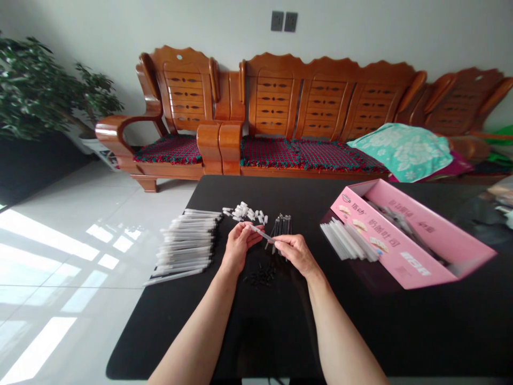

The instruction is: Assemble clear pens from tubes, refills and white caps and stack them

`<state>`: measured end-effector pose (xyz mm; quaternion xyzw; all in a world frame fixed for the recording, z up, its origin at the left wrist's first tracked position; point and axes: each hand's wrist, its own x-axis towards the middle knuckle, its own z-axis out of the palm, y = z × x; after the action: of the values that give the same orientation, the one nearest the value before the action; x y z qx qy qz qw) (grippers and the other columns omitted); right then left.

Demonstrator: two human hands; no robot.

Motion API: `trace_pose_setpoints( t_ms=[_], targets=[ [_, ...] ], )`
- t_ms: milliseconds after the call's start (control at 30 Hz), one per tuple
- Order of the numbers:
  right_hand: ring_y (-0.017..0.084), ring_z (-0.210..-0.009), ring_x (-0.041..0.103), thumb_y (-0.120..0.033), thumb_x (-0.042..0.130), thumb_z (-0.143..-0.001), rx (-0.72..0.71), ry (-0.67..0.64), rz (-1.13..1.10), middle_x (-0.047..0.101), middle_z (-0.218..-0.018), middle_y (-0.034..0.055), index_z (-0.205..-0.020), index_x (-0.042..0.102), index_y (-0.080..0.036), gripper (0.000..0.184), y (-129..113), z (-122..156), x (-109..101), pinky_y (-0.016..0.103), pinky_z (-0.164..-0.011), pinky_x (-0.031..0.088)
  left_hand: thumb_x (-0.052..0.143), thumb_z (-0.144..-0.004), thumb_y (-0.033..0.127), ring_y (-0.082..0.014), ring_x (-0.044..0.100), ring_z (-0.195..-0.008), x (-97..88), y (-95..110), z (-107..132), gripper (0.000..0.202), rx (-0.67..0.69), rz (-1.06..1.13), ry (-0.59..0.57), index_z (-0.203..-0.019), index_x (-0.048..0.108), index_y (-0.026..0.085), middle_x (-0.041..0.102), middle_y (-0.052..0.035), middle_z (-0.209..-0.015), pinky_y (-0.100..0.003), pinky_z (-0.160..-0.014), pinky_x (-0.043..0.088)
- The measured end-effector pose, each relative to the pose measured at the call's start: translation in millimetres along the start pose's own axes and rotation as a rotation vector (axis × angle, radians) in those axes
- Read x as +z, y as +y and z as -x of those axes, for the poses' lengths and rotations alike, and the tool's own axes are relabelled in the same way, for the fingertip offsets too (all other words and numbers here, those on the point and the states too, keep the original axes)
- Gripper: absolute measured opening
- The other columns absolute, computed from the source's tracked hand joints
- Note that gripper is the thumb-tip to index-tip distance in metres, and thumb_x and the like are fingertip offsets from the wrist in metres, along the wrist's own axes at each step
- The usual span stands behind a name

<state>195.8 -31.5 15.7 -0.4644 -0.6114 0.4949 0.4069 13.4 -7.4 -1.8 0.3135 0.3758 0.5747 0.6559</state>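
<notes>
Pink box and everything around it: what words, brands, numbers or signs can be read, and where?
Pink box, front: "奶…吐司", seemingly; second character blurred.
Pink box, front: "…动"; its first character is blurred.
Pink box, white patch and inner wall: lettering too blurred to read.

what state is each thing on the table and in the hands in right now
left hand, closed on one end of the slim tube
right hand, pinching the other end
slim tube, held tilted
pale sticks, laid in a row
white pieces, loose
dark rods, bunched
black bits, scattered
pale tubes, side by side
pink box, open-topped, partly filled
</notes>
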Motion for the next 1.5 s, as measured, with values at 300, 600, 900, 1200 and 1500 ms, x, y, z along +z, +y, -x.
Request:
trace_pose_setpoints(
  t_ms=[300, 600, 900, 1200, 1500],
  targets=[
    [0.01, -0.049, 0.037, -0.038, 0.059, -0.085, -0.035, 0.029, 0.057, 0.045, -0.052, -0.0033, -0.096, 0.078, -0.012, 0.034, 7.3, -2.1, -1.2, 0.023, -0.046, 0.026, 0.074, -0.073, 0.05, -0.0172, 0.07, -0.072, 5.4, -2.9, 2.6, 0.042, 0.055, -0.177, 0.029, -0.088, 0.056, 0.015, 0.073, -0.0078, -0.082, -0.029, -0.069, 0.056],
    [0.011, -0.053, 0.041, -0.04, 0.064, -0.083, -0.048, -0.011, 0.089, 0.056, -0.06, -0.001, -0.081, 0.076, -0.015, 0.029, 5.7, -1.2, 0.4, 0.023, -0.05, 0.027, 0.073, -0.074, 0.049, -0.0051, 0.043, -0.038, 1.6, 2.5, 1.2, 0.037, 0.14, -0.387, 0.127, -0.074, 0.058, 0.015, 0.057, 0.0033, -0.055, -0.016, -0.034, 0.03],
    [0.013, -0.055, 0.043, -0.04, 0.059, -0.087, -0.105, -0.016, 0.168, 0.055, -0.058, -0.0016, -0.082, 0.077, -0.016, 0.03, 3.4, -1.5, 1.3, 0.025, -0.053, 0.028, 0.07, -0.076, 0.049, -0.0044, 0.043, -0.039, 2.7, 0.9, 0.6, 0.038, 0.131, -0.352, 0.056, -0.088, 0.067, 0.012, 0.056, 0.0028, -0.057, -0.015, -0.035, 0.029],
    [0.01, -0.049, 0.034, -0.042, 0.059, -0.088, -0.04, -0.036, 0.103, 0.041, -0.05, -0.004, -0.073, 0.073, -0.014, 0.035, 3.7, 0.2, -1.9, 0.025, -0.047, 0.022, 0.07, -0.077, 0.048, -0.0048, 0.042, -0.039, 3.3, 0.9, 2.4, 0.036, 0.137, -0.38, -0.008, -0.079, 0.067, 0.012, 0.055, 0.0015, -0.055, -0.016, -0.035, 0.03],
    [0.004, -0.038, 0.019, -0.043, 0.063, -0.084, 0.175, -0.105, -0.253, 0.033, -0.043, -0.009, -0.081, 0.073, -0.011, 0.034, 8.5, 3.0, -6.8, 0.021, -0.038, 0.01, 0.067, -0.081, 0.05, -0.006, 0.043, -0.042, 10.0, 1.1, 9.6, 0.036, 0.179, -0.412, -0.067, -0.082, 0.066, 0.013, 0.055, 0.0019, -0.057, -0.018, -0.038, 0.032]
  ],
)
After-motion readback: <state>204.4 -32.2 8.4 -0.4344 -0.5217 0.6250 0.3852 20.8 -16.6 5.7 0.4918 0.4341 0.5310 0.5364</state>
